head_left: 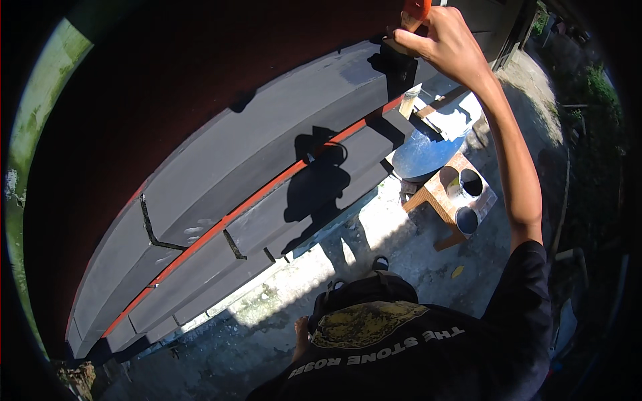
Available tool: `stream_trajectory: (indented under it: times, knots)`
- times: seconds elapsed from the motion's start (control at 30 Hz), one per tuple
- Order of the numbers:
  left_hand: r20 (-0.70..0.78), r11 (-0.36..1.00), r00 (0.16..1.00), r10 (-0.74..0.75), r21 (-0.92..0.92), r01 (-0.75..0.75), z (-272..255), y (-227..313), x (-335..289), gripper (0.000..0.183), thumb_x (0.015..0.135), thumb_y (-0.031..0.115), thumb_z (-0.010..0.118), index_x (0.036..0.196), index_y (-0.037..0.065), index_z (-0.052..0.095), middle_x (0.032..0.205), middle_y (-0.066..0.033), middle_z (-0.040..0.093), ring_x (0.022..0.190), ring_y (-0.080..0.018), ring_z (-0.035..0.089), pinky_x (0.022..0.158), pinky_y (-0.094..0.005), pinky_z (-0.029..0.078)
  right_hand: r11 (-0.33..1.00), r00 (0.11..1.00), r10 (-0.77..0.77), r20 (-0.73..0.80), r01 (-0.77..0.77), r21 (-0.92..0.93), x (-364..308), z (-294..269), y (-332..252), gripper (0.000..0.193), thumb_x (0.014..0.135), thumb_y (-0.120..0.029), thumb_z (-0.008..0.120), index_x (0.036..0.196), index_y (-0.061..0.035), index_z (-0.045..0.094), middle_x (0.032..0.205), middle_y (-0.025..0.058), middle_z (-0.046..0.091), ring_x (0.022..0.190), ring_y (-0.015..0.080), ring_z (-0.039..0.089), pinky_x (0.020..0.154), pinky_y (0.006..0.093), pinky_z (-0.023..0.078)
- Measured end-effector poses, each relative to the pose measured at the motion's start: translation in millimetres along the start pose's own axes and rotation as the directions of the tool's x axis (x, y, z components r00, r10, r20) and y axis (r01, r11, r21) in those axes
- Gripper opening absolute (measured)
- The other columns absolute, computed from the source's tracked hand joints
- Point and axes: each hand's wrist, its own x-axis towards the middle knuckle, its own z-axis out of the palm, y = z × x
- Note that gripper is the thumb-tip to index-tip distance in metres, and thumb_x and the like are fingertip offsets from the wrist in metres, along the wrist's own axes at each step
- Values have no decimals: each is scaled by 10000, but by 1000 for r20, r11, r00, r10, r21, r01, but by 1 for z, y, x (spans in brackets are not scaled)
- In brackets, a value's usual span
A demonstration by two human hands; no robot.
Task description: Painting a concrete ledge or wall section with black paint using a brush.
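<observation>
My right hand (447,41) is raised high at the top right, fingers closed around a paintbrush (417,9) with an orange-red handle. The brush is at the far right end of a grey-painted stepped ledge (267,123), close to where it meets the dark red wall (167,80). My fingers and a dark shadow hide most of the bristles, so I cannot tell whether they touch the ledge. Low beside my body, my left hand (301,327) shows only in part, its fingers largely hidden.
A small brown stool (438,197) on the right bears two open cans, one upper can (471,182) and one lower can (466,220). Behind it is a rounded blue object (424,159) with white sheets above. A red strip (267,189) runs along the ledge, crossed by my shadow.
</observation>
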Motion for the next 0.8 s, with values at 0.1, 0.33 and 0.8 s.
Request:
stream_trajectory:
  times: [0.1,0.33,0.8]
  knots:
    - [-6,1000,1000,-22,-12,22,15,-20,14,338,857,391,657,975,82,729,883,-153,741,836,-363,717,693,-495,538,936,991,95,89,-119,330,12,8,-27,275,920,-248,713,813,3,677,660,78,651,578,142,605,553,290,475]
    - [-332,781,753,569,-70,-621,17,-43,-13,285,881,340,640,904,65,714,841,-205,701,836,-355,706,687,-495,510,931,956,292,-10,-282,231,20,-22,52,304,930,-239,699,774,21,690,616,74,660,570,151,656,527,272,520]
    - [-343,852,899,273,-347,-392,29,-12,-15,309,886,328,638,823,26,659,737,-147,623,723,-263,575,627,-459,438,936,993,-40,114,-3,352,34,38,-55,264,922,-205,673,800,30,670,637,135,630,567,196,635,553,338,510]
